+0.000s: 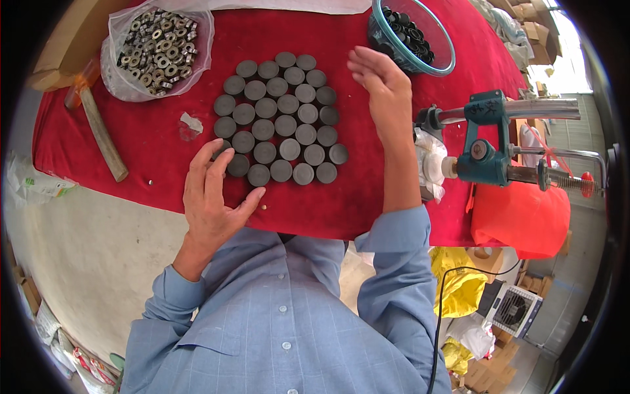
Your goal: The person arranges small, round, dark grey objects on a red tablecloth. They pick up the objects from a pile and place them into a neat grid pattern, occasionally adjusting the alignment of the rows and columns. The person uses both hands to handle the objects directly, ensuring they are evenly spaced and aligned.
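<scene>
Dark grey round caps (264, 128) stand close together in a cluster on the red cloth (177, 154). My left hand (213, 200) is at the cluster's lower left edge, thumb and fingers apart; its fingertips are at one cap there, partly covered by them, and I cannot tell whether they press on it. To the right of the cluster, my right hand (386, 85) is held with its fingers stretched out and nothing visible in it. Its fingertips point toward the far side, just left of a teal clear bowl (448, 56) of black ring-shaped parts (410, 36).
A clear plastic bag (203, 59) of metal bearings (161, 56) sits at the far left. Nearby lies a wooden-handled hammer (102, 134). A green hand press (485, 141) stands at the right edge, with a red bag (522, 213) below it. Cardboard (75, 43) borders the far left corner.
</scene>
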The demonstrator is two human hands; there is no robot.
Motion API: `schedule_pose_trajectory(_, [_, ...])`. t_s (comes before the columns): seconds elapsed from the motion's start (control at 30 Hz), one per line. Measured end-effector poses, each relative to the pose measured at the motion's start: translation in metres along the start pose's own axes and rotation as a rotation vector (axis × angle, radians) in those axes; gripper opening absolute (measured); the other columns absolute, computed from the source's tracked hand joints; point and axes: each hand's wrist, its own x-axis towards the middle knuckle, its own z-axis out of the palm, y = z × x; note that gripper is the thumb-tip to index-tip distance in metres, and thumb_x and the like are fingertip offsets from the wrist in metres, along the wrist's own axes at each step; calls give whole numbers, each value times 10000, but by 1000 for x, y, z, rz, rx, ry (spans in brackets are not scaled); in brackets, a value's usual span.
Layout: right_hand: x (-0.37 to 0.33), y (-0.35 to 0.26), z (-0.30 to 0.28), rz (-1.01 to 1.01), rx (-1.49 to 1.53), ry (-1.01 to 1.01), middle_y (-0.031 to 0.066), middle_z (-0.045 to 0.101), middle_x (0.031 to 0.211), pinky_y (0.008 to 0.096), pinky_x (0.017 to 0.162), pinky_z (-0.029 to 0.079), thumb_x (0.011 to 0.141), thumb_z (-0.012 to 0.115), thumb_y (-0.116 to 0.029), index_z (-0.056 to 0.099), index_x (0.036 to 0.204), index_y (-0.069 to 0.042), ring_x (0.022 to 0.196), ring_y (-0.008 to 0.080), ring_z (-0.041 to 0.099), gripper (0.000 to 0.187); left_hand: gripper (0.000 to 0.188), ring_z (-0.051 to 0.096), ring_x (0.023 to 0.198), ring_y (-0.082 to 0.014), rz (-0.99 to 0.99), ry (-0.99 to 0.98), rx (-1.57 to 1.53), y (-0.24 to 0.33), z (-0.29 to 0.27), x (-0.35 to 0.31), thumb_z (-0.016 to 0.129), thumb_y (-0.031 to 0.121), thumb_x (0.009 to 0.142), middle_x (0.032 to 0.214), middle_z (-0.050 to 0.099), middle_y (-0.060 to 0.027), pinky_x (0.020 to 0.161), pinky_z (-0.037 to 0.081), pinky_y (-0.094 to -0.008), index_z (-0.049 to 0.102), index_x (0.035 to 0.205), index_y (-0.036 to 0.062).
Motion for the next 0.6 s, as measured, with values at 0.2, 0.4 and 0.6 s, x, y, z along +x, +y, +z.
schedule_pose_trajectory(0.2, [-85, -8, -19, 168, -176, 22, 165, 783, 1212, 318, 842, 601, 973, 674, -32, 689, 1392, 45, 953, 162, 746, 426, 833, 672, 1164, -315, 6, 0, -30, -2, 2, -1, 1002, 135, 706, 1524, 575, -214, 816, 587, -373, 622, 1436, 10])
schedule_pose_trajectory(0.4, [-154, -14, -14, 48, -382, -90, 156, 668, 1374, 330, 811, 565, 758, 985, -196, 610, 1506, -26, 938, 198, 684, 854, 819, 672, 1157, -306, 10, -26, 2, -2, -1, 0, 996, 128, 718, 1531, 569, -212, 821, 587, -373, 622, 1437, 9])
schedule_pose_trajectory(0.6, [-163, -14, 9, 19, -432, -44, 148, 625, 1430, 385, 879, 587, 710, 998, -135, 595, 1530, -36, 977, 237, 677, 919, 807, 663, 1190, -315, -13, -29, -34, -1, 2, -1, 988, 122, 728, 1546, 557, -214, 833, 582, -374, 624, 1440, 19])
